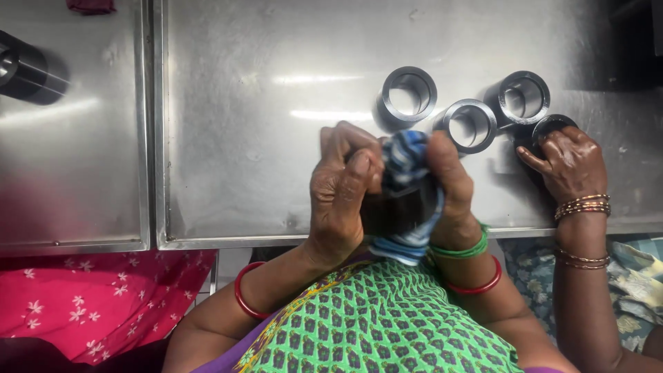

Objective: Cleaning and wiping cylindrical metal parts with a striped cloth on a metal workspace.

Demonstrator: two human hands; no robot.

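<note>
Holding a dark metal ring [394, 207] between them, the person's two hands are close together over the shiny steel table [262, 138]. The left hand [342, 190] is curled around the ring's left side, with the thumb lying up along the front. The right hand [449, 183] is closed on a blue striped cloth [407, 162] and presses it onto the ring. The cloth bunches up above the ring and hangs down below it too. So the ring sits right in the middle, squeezed from both sides, just above the near edge of the table. Most of the ring is hidden by the fingers and the cloth.

Three more rings stand on the table just past the hands. They are short, hollow tubes, open at the top, and you can see the table through them. One ring [409, 93] is behind the cloth, one ring [469, 126] is just beside the right hand, and one ring [523, 97] is farther right. Nothing is inside them.

Another person's hand [570, 162] comes in from the right side. It rests flat on top of a fourth dark ring [552, 126], covering most of it.

A dark tube [24, 69] lies on its side on the other steel table [76, 173] at the far left.
</note>
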